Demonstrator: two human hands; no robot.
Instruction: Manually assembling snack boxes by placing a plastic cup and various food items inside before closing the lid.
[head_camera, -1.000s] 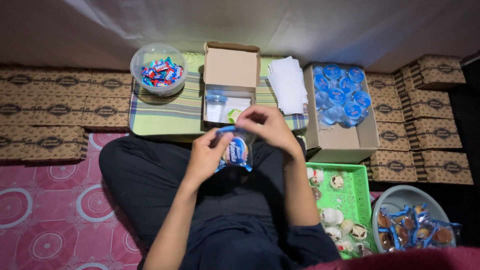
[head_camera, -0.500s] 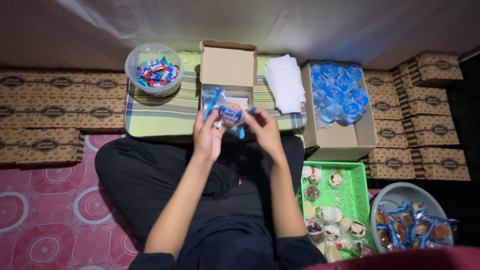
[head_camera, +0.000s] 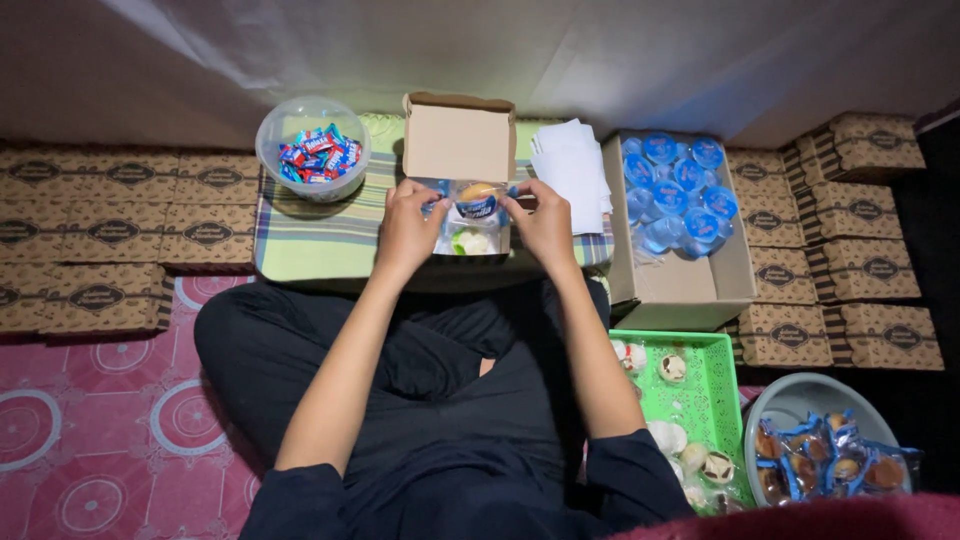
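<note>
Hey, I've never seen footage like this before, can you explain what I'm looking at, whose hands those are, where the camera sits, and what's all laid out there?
The camera sits on a person's head and looks down, so the two bare arms are that person's own; they sit cross-legged on the floor. The left hand and right hand together hold a clear-wrapped snack packet over a small open cardboard box, which rests on a striped cloth. To the left stands a clear tub of wrapped sweets. To the right are white papers, a carton of blue-lidded cups, a green basket of small cakes and a bowl of wrapped pastries. Closed brown boxes are stacked on both sides.
</note>
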